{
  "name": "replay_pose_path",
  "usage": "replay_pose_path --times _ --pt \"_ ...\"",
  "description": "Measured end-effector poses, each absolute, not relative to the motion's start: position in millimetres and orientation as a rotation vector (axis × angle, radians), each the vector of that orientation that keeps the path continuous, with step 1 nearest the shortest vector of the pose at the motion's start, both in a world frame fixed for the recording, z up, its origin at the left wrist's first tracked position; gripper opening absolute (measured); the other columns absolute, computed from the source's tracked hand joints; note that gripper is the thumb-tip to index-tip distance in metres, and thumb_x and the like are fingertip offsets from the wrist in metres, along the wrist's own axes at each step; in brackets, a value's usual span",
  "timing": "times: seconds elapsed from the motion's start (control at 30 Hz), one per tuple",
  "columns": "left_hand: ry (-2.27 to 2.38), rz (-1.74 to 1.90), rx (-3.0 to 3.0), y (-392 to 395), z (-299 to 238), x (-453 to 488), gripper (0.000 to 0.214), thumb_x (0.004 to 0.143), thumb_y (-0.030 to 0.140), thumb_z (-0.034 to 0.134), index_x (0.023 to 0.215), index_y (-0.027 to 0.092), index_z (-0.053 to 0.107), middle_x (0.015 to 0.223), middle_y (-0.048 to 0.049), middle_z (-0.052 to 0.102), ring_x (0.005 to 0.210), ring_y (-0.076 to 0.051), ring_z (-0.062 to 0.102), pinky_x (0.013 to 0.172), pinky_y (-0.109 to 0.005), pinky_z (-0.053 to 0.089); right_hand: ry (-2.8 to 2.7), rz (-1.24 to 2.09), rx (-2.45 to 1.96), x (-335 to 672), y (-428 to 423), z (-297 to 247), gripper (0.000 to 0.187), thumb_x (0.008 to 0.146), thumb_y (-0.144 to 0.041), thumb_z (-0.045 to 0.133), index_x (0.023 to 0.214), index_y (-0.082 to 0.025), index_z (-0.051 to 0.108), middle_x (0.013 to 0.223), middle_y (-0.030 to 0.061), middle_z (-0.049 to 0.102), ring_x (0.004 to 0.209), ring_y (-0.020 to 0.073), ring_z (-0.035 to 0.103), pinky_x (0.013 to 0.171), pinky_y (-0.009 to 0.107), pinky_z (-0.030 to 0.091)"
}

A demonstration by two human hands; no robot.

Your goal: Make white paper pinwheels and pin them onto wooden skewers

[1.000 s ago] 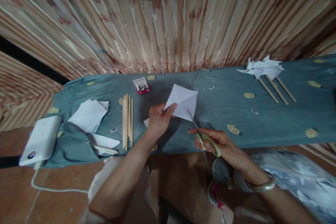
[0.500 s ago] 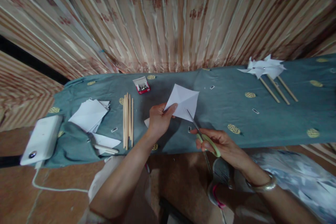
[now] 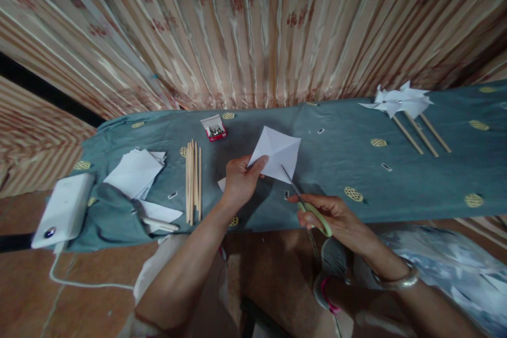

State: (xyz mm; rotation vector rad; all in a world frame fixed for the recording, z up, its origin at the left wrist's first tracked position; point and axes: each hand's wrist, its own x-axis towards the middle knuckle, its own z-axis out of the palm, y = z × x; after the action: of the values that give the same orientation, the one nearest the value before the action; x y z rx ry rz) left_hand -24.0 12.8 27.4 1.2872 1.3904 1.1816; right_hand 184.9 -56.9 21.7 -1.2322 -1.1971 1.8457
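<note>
My left hand [image 3: 242, 179] pinches a white square of paper [image 3: 278, 149] at its left corner, thumb on top. Faint crease lines cross the sheet. My right hand [image 3: 328, 216] grips green-handled scissors [image 3: 315, 216], fingers in the loops. The blades lie at the paper's lower right corner and point in toward its middle. Partly under my left hand, another bit of white paper [image 3: 222, 184] rests on the cloth.
Left of my hands lie wooden sticks [image 3: 193, 182], a small red box [image 3: 216, 132] of metal pins, stacked paper squares [image 3: 134, 171] and a white power bank [image 3: 65, 211] with a cable. Paper pinwheels [image 3: 404, 100] on sticks lie far right on the green tablecloth [image 3: 336, 142].
Almost nothing differs. The scissor handles in my right hand have drawn slightly closer together; the paper and my left hand stay in place.
</note>
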Motion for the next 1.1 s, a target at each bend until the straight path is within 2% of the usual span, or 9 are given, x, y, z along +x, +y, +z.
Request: replay_pose_path --times 0.47,1.1 --pt "1.386 1.191 1.299 13.2 22.4 -25.5 0.03 0.075 0.042 0.065 0.065 0.014 0.069 0.057 -0.001 0.065 0.05 -0.013 0.057 0.049 -0.023 0.045 -1.109 1.886 -1.249 182.3 -56.3 20.5 0.048 0.065 -0.047 0.083 0.102 -0.017 0.073 0.059 -0.0046 0.059 0.052 0.006 0.05 0.051 0.021 0.042" --pt "1.362 1.167 1.263 10.4 26.9 -22.8 0.028 0.072 0.04 0.066 0.057 0.016 0.065 0.052 0.0016 0.06 0.047 -0.012 0.054 0.047 -0.022 0.045 -1.019 1.908 -1.259 179.8 -55.8 22.7 0.047 0.059 -0.045 0.087 0.096 -0.018 0.076 0.057 -0.0045 0.062 0.051 0.0056 0.051 0.051 0.02 0.042"
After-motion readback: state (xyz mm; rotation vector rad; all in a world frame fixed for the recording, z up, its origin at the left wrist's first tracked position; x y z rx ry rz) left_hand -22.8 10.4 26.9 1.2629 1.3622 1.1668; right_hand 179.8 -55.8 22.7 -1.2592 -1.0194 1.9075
